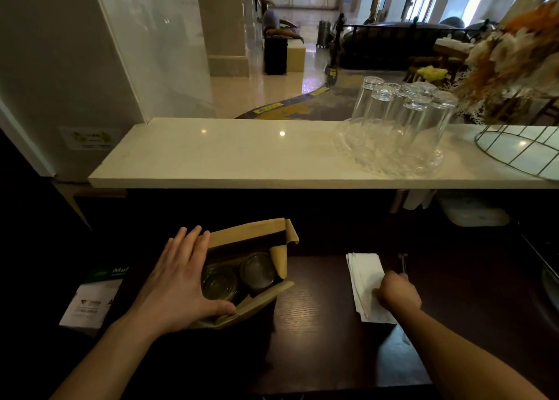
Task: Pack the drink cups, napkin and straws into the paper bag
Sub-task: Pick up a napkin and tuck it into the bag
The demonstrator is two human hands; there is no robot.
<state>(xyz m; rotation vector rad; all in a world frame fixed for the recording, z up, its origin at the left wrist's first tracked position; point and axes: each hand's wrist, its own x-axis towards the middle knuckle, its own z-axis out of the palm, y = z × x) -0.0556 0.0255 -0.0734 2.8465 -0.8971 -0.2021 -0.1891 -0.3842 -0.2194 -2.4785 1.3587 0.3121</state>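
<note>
A brown paper bag (251, 233) stands open on the dark wooden counter. Inside it sit two lidded drink cups (219, 281), side by side, the second cup (257, 271) to the right. My left hand (178, 281) lies flat with straight fingers on the bag's left rim, thumb against the near edge. To the right, a stack of white napkins (364, 278) lies on the counter. My right hand (397, 292) is curled and pinches the napkins at their right edge. A thin dark straw-like stick (403, 262) pokes out behind that hand; I cannot make out what it is.
A pale stone shelf (242, 154) runs above the counter, carrying several upturned glasses (399, 121) on a glass tray and a wire basket (520, 148). A printed leaflet (93, 297) lies at the left. Dim objects sit under the shelf at the right.
</note>
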